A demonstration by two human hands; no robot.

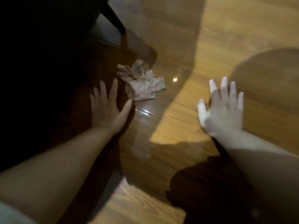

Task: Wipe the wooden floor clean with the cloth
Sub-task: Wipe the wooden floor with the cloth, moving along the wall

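Observation:
A crumpled pale cloth (141, 81) with a pink pattern lies on the wooden floor (210, 46) in the middle of the view. My left hand (108, 107) is spread flat just below and left of it, and the thumb tip touches the cloth's lower edge. My right hand (221, 109) is out to the right, fingers spread, well apart from the cloth and holding nothing. The picture is blurred.
A dark piece of furniture fills the upper left, with a slanted dark leg (115, 18) standing on the floor behind the cloth. Broad shadows cross the floor. Glossy highlights (145, 112) shine on the boards below the cloth.

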